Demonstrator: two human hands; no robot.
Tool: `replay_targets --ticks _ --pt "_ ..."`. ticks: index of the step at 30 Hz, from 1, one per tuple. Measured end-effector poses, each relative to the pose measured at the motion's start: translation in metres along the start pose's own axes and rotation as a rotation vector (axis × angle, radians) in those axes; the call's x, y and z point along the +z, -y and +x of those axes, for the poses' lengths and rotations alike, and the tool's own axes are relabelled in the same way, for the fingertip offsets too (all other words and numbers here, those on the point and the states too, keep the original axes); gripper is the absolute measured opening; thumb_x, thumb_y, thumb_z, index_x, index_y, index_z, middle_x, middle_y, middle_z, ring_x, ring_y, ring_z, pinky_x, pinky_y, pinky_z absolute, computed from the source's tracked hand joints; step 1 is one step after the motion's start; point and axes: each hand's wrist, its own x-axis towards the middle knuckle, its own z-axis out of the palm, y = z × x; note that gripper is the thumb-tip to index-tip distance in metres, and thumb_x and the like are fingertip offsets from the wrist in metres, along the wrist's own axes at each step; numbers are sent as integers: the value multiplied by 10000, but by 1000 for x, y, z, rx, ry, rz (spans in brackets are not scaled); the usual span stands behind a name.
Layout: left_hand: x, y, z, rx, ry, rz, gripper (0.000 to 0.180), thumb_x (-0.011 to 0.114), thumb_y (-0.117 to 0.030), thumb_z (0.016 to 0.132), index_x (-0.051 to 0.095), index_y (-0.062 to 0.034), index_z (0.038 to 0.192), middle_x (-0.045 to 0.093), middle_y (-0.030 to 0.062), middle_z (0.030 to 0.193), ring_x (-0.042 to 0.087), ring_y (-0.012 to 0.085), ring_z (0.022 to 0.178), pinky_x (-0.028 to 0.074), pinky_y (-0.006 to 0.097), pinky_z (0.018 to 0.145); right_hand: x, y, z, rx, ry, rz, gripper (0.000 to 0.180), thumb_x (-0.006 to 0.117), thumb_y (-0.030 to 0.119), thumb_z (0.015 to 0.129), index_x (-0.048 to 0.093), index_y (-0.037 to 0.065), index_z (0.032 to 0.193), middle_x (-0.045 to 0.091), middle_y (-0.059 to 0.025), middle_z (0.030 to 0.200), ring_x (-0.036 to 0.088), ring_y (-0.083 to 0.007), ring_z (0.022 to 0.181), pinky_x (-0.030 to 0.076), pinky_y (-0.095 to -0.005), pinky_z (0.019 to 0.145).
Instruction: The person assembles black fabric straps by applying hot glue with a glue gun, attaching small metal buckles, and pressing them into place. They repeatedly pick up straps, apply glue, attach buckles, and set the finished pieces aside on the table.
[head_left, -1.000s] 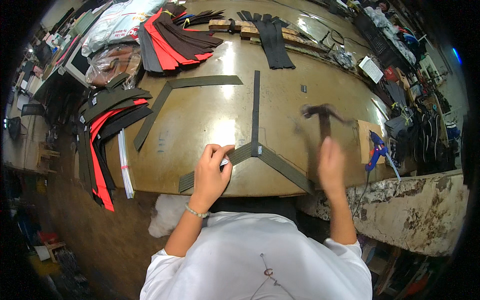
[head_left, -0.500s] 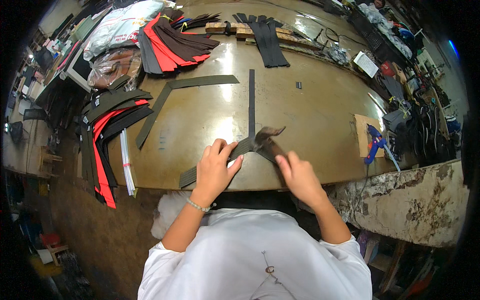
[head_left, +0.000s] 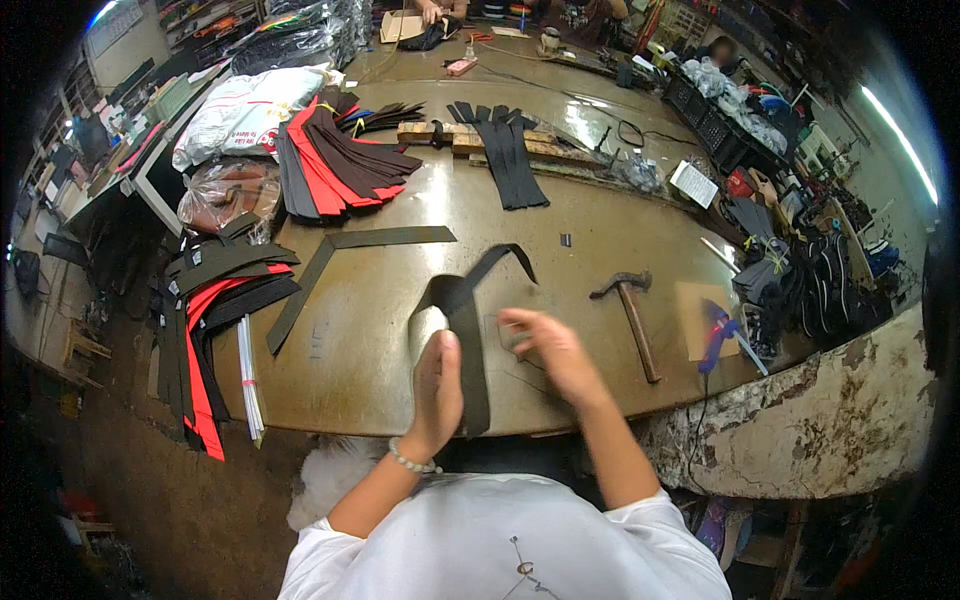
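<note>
A dark olive webbing strip [head_left: 470,365] stands partly lifted and curved near the table's front edge. Its pale underside shows on the left. My left hand [head_left: 437,395], thumb up, is closed at the left side of the strip; its fingers are partly hidden. A narrow black strip [head_left: 497,257] runs from the top of the olive one and bends to the right. To the right, my right hand [head_left: 560,360] is raised, somewhat blurred, fingers apart and holding nothing. Beyond it a hammer [head_left: 635,325] with a wooden handle lies on the table.
An angled olive strip [head_left: 320,265] lies left on the table [head_left: 560,410]. Piles of black and red strips [head_left: 215,330] hang over the left edge. Wooden boards [head_left: 470,140] with black strips lie farther back. A blue glue gun [head_left: 715,340] rests at right; another person's hand [head_left: 432,12] shows far off.
The hammer has left my right hand and now lies on the table to the right. The joined strips have been lifted and turned in my left hand. The view has tilted up.
</note>
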Motion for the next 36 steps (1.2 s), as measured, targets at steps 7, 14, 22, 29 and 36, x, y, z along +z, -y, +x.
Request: replay_targets --ticks 7,14,22,29,36 --pt "-14 -15 -9 187 180 459 123 658 -166 899 681 -45 894 625 126 803 585 232 673 475 333 635 23 6 34 198 192 -239 236 662 231 934 662 6 864 641 27 799 540 -44 755 441 -224 694" --pt "-32 -30 26 229 222 621 186 714 -254 844 738 -88 925 699 44 848 560 223 792 467 349 745 0 3 25 174 619 -130 285 694 271 906 671 8 799 547 58 677 432 -26 651 348 -244 556" --pt "-19 0 23 148 250 575 184 716 -237 819 720 -54 829 676 103 808 625 264 770 489 374 693 9 6 51 128 358 279 436 725 134 841 591 78 1252 469 -79 1413 523 -145 1145 448 -270 873" --pt "-13 20 25 181 150 722 140 693 -122 806 649 -75 930 608 78 855 626 273 827 506 386 708 30 6 18 -50 178 -274 449 601 -11 778 658 117 1205 454 -123 1381 487 -276 1188 493 -316 825" --pt "-10 33 25 188 186 513 176 672 -81 820 610 -61 983 607 102 863 635 273 790 505 383 668 52 -39 14 -332 -52 -575 231 585 -44 804 649 -3 1023 590 -152 1031 611 -349 879 515 -390 793"
